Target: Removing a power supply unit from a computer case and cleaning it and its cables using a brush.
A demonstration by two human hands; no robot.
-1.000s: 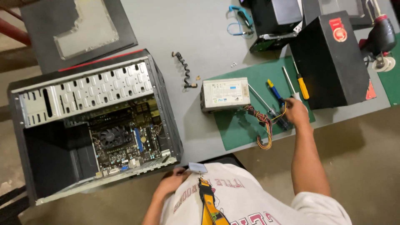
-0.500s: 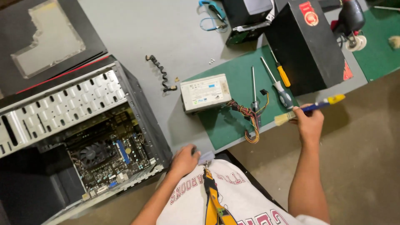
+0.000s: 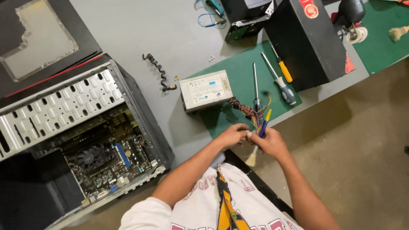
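Note:
My two hands meet at the table's front edge, just in front of my chest. My right hand grips a small brush with a blue and yellow handle. Its pale bristles point down towards me. My left hand is closed on the middle of the same brush. Just beyond my hands, a bundle of coloured wires runs from a grey power supply unit, which lies on a green mat.
An open computer case with its motherboard exposed lies at left, with its side panel behind it. Three screwdrivers lie on the mat beside a black box. A coiled black cable lies on the grey table.
My right hand has carried the brush from the right of the mat to the front edge. My left hand has left my shirt and joined it on the brush.

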